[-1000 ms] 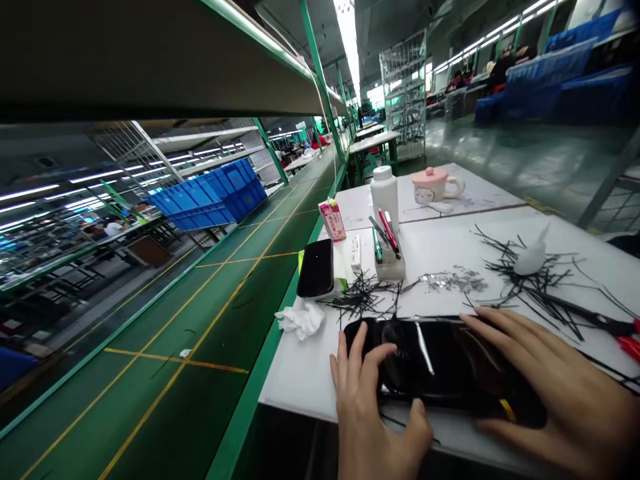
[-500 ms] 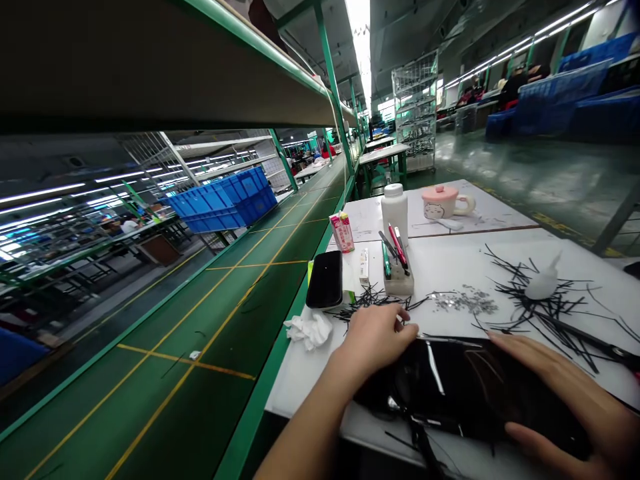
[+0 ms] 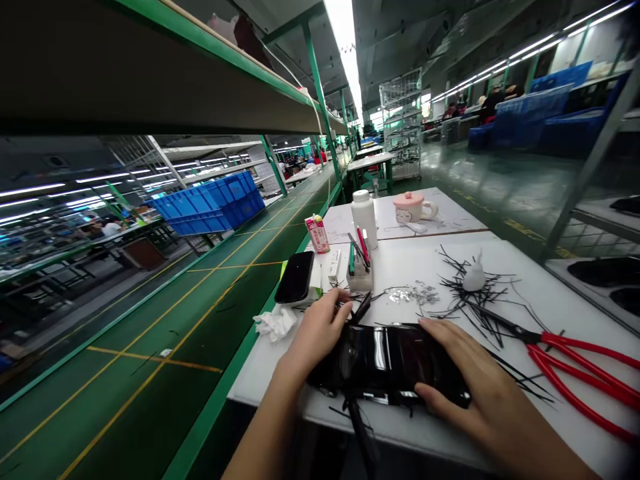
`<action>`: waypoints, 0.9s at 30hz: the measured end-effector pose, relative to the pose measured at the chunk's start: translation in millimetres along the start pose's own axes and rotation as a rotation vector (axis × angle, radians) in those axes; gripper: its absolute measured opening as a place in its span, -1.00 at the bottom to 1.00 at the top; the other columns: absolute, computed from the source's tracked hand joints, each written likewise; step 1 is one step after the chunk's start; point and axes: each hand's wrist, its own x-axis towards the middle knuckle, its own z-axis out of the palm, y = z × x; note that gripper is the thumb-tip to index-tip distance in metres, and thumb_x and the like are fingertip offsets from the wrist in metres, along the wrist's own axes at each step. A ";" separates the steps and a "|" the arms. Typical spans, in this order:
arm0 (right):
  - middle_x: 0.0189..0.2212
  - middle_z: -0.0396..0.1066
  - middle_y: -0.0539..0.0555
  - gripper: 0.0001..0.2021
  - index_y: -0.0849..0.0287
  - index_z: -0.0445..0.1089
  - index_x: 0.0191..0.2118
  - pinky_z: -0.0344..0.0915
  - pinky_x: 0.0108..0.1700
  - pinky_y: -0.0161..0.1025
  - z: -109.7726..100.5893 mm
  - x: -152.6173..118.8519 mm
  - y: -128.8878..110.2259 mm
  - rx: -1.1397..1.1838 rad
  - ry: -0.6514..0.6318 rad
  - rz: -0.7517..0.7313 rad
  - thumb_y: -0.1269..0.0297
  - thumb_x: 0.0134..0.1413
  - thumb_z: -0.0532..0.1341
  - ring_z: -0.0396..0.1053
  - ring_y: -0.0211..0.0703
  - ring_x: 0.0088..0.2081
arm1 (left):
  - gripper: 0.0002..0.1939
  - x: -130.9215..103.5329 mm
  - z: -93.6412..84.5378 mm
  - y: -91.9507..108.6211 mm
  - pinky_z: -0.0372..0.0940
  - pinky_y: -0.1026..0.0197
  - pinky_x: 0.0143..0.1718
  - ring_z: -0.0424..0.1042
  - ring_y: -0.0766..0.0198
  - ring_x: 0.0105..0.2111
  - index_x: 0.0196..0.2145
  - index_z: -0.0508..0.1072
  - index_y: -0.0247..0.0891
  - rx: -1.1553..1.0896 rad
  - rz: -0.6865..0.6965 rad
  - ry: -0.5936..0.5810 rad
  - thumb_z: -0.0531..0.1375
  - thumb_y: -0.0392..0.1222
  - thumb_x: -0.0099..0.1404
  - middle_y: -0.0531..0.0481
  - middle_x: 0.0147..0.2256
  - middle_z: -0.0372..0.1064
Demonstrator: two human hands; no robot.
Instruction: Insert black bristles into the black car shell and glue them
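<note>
A glossy black bag-like item (image 3: 387, 360) lies at the front of the white table (image 3: 400, 427), with a dark strap hanging over the front edge. My right hand (image 3: 467, 373) grips its right end, thumb in front and fingers over the top. At its left end, my left hand (image 3: 323, 320) has its fingers curled by a short black strap piece (image 3: 363, 308); its fingertips are partly hidden. Red-handled pliers (image 3: 550, 340) rest to the right beside a pile of thin black strips and a small white bottle (image 3: 474, 275). Small silvery pieces (image 3: 415, 293) are scattered behind the item.
Behind my left hand are a phone (image 3: 296, 277), crumpled tissue (image 3: 276, 324), a pen holder (image 3: 360, 275), a drink carton (image 3: 317, 235), a white bottle (image 3: 364, 219) and a lidded mug (image 3: 411, 208). A green conveyor (image 3: 200, 320) runs along the left; a rack (image 3: 590, 180) stands right.
The view has shifted to the right, bringing the red plier handles into sight. The black item is turned and looks more compact, and a strap piece now shows by my left hand.
</note>
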 end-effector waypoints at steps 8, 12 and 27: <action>0.20 0.44 0.17 -0.49 0.11 0.15 0.34 0.46 0.21 0.03 -8.3 5.5 -10.7 0.099 -0.046 0.132 0.10 0.38 0.15 0.37 0.07 0.26 | -0.18 -66.3 6.4 -63.2 -0.05 -0.28 0.44 -0.01 -0.17 0.45 0.39 0.13 -0.03 -0.210 0.072 -0.009 0.18 0.36 0.32 -0.15 0.44 0.03; 0.10 0.50 0.07 -0.69 0.01 0.33 0.21 0.40 0.23 -0.08 -24.3 -1.1 -5.3 0.158 0.149 0.248 0.25 0.42 0.13 0.42 -0.05 0.19 | -0.12 -69.6 13.7 -74.8 -0.14 -0.40 0.42 -0.12 -0.19 0.48 0.45 -0.01 0.10 -0.206 0.111 0.002 0.23 0.31 0.31 -0.09 0.49 -0.12; -0.28 0.56 0.17 -0.56 0.20 0.55 -0.09 0.42 -0.40 -0.15 -41.3 -24.4 48.0 -0.245 -0.099 0.261 0.12 0.43 -0.04 0.56 -0.01 -0.36 | -0.19 -69.1 5.2 -55.9 -0.13 -0.33 0.44 -0.17 -0.08 0.50 0.43 0.01 0.10 -0.145 0.093 -0.122 0.23 0.20 0.35 -0.05 0.50 -0.19</action>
